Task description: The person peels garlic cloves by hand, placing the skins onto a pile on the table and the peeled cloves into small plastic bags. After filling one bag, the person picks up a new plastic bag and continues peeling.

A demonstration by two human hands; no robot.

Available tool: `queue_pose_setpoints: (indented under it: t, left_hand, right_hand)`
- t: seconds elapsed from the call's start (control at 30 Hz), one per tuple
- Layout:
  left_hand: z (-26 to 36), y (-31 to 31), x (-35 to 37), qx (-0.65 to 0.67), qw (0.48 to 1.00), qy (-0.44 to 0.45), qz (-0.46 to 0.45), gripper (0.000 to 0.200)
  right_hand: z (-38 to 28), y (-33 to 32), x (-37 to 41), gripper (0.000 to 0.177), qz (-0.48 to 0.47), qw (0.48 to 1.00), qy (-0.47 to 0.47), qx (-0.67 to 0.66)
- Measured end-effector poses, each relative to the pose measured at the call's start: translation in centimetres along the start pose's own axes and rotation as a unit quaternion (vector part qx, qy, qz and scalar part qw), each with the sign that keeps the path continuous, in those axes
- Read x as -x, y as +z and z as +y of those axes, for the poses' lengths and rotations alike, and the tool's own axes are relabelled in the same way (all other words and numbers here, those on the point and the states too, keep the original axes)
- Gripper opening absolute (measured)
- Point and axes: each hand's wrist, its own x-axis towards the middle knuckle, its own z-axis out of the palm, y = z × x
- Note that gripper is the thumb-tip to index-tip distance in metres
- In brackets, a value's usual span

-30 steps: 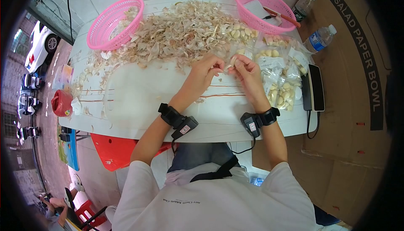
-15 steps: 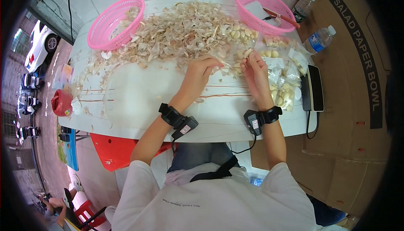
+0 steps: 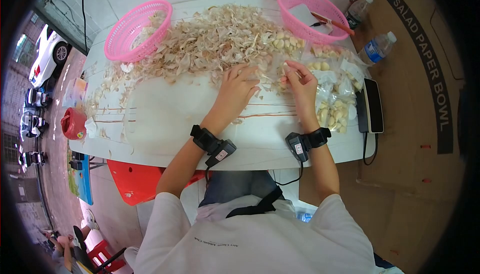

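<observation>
My left hand [image 3: 236, 90] is at the front edge of a heap of dry garlic skins [image 3: 215, 39], its fingers apart with nothing visible between them. To its right, my right hand [image 3: 303, 81] pinches a small pale piece, apparently a garlic clove [image 3: 286, 66], at its fingertips. Just beyond the right hand, peeled cloves [image 3: 287, 41] lie in a clear plastic bag. More clear bags of peeled garlic [image 3: 336, 116] are packed together to the right of that hand.
Two pink baskets [image 3: 112, 36] [image 3: 286, 0] stand at the back of the white table [image 3: 170, 119]. On the right are two plastic bottles [image 3: 377, 48], a black device [image 3: 372, 105] with a cable, and a large cardboard box [image 3: 405, 124]. A red bag-like item [image 3: 73, 124] sits at left.
My left hand's fingers have spread, and the hand has turned slightly near the skins. My right hand's fingertips have shifted a little left, with the pale piece still at them.
</observation>
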Motion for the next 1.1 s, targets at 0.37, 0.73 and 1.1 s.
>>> queue_pose_setpoints:
  t: [0.37, 0.73, 1.1]
  left_hand:
    - [1.4, -1.2, -1.2, 0.124, 0.991, -0.011, 0.047, 0.036]
    - [1.6, -1.7, -1.5, 0.196, 0.975, -0.031, 0.099, 0.038]
    - [2.3, -2.1, -1.7, 0.309, 0.912, -0.109, 0.248, 0.046]
  right_hand:
    - [-0.9, 1.0, 0.7, 0.018, -0.066, 0.924, -0.243, 0.289]
    - [-2.1, 1.3, 1.1, 0.025, -0.053, 0.853, -0.31, 0.415]
    - [-4.2, 2.0, 0.0, 0.008, -0.015, 0.891, -0.318, 0.324]
